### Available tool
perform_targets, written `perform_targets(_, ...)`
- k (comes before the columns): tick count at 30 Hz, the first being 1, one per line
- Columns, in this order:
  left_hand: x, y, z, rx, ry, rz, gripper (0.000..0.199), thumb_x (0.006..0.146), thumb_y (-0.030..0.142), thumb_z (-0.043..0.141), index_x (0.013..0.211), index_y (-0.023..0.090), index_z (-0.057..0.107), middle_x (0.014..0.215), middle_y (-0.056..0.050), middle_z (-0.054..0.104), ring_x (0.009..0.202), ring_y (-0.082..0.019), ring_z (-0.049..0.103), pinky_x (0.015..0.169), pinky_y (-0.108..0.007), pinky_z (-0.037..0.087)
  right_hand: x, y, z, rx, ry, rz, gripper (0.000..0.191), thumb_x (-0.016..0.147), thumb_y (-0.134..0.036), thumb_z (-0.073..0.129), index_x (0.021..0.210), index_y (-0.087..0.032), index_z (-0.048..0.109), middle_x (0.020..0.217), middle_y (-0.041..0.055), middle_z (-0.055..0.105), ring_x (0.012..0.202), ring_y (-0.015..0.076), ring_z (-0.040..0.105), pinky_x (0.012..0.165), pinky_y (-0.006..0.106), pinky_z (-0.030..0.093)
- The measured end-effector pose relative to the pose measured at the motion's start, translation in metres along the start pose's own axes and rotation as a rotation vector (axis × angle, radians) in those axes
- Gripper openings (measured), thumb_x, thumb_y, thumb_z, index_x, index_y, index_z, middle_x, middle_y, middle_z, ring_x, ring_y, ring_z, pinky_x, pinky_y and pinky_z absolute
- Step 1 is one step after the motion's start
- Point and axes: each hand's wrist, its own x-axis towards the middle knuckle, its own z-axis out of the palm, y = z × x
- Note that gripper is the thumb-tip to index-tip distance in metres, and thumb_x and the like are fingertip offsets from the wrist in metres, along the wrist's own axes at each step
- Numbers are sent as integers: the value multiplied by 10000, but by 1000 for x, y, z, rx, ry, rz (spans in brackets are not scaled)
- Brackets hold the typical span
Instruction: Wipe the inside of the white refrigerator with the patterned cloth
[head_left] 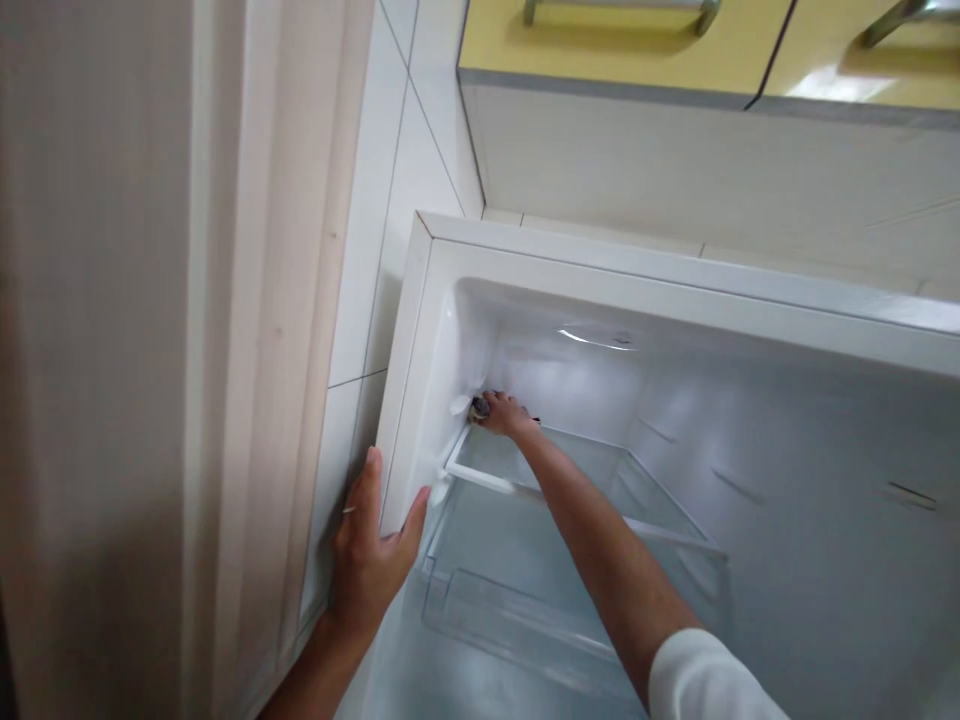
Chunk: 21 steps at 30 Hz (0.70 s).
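Observation:
My left hand (377, 555) grips the left front edge of a white refrigerator (675, 270), thumb on the inner side and fingers on the outer side. Inside the compartment, my right hand (507, 412) reaches deep to the left wall. Its fingers are closed on a small, dark, bunched-up cloth (478, 408), mostly covered by the hand. The cloth is at the left inner wall, just above the upper glass shelf (577, 455). My right forearm passes over the shelf's white front rim.
Below the upper shelf is a clear plastic drawer (525, 610). Shelf ridges (739, 485) line the right inner wall. Yellow cabinets (615, 45) hang above the refrigerator. A wooden door frame (277, 330) and white wall tiles (409, 200) stand close on the left.

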Motion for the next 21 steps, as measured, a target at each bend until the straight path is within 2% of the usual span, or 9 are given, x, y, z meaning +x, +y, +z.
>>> perform_targets(5,-2,0,0,-16,-14,-19,936,808,253,834,1595,169,335,1328,-198,691,1157,-281,717,947,-341,609,15,6,7,9,-25,32,667,893,-656,594,1461,-336,452,1494,126,492,1316,364,541,1007,499,501)
perform_targets(9,-3,0,0,-8,-14,-17,956,800,248,840,1600,172,323,1350,-203,677,1177,-286,707,946,-340,609,6,7,6,16,-13,38,628,912,-659,562,1432,-316,486,1451,137,524,1289,361,564,990,475,505)
perform_targets(12,-3,0,0,-11,-13,-8,962,801,248,838,1603,168,314,1367,-214,664,1192,-297,698,944,-351,610,-8,14,3,20,-1,27,574,927,-592,583,1426,-323,492,1425,112,557,1272,309,579,1012,415,487)
perform_targets(16,-3,0,0,-14,-19,-14,965,800,260,838,1603,159,311,1369,-221,660,1205,-303,691,969,-363,601,-37,49,-7,13,-5,108,567,906,-547,625,1412,-312,521,1367,102,607,1195,271,628,969,356,495)
perform_targets(21,-4,0,2,-32,-29,-60,929,827,310,812,1600,170,315,1394,-216,645,1210,-308,687,967,-366,600,-103,121,-26,-40,19,365,500,935,-523,558,1349,-244,593,1329,171,622,1173,333,634,923,424,503)
